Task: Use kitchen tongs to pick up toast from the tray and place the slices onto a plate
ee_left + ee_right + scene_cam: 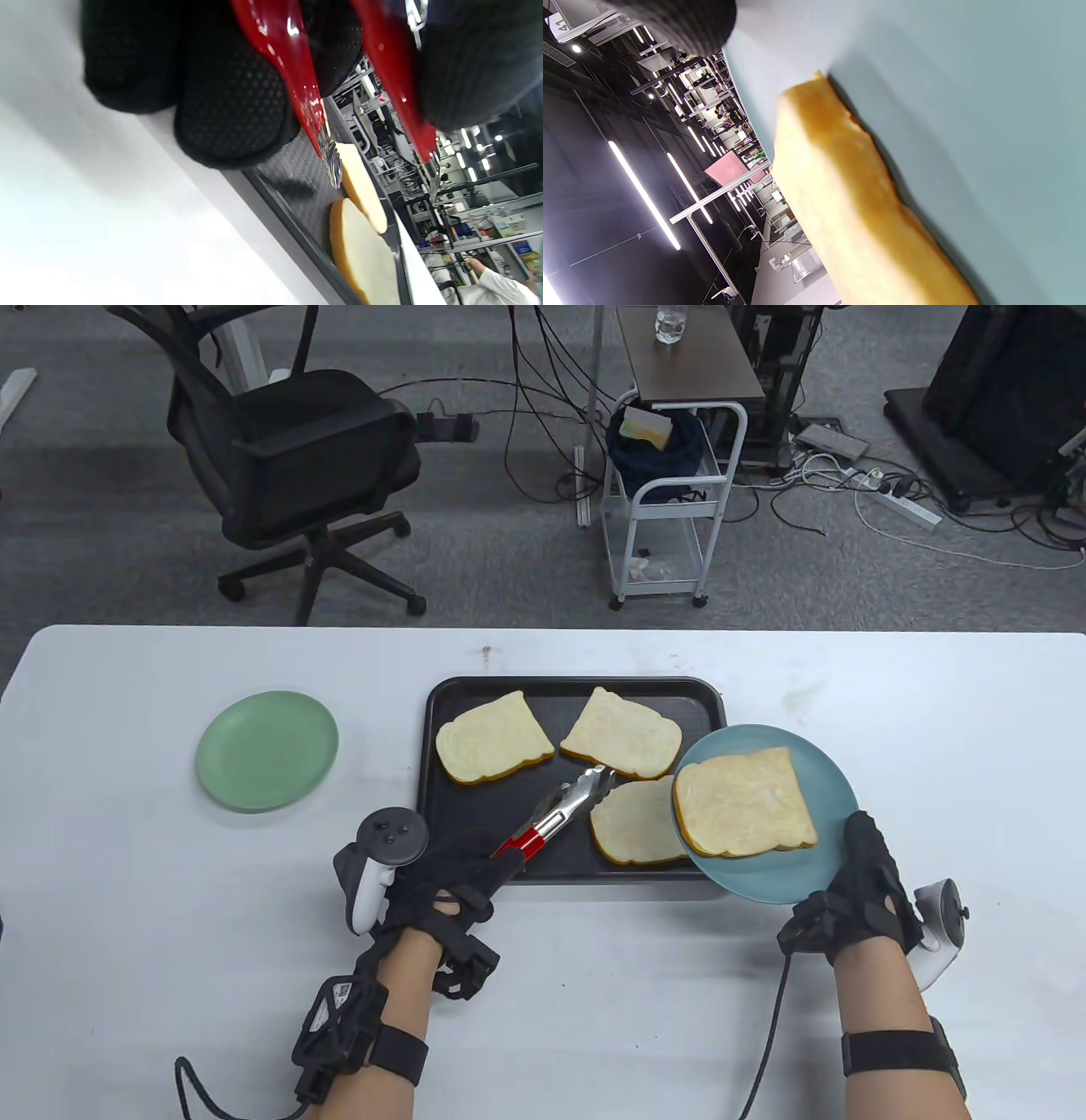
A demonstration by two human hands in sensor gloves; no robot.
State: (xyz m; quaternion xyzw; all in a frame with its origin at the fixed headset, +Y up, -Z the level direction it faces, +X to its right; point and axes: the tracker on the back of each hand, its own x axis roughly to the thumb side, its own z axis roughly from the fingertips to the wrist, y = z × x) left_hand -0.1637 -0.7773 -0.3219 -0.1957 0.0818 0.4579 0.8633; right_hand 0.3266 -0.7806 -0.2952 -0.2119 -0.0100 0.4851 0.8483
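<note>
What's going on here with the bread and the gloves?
A person in sensor gloves is moving toast from a black tray onto plates. The left hand holds red-handled tongs over the tray, their tips near the toast but gripping nothing. The right hand holds up a blue plate at the tray's right edge, with one slice already on it. Three slices are left on the tray. A green plate sits bare on the table to the left.

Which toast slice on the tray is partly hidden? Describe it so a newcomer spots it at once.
Start at the black rectangular plastic tray in the middle of the white table. Go to its near right corner, just beyond the tips of the red-handled metal tongs. The pale, brown-crusted toast slice there is the only one of three tucked under the held-up blue round plate.
</note>
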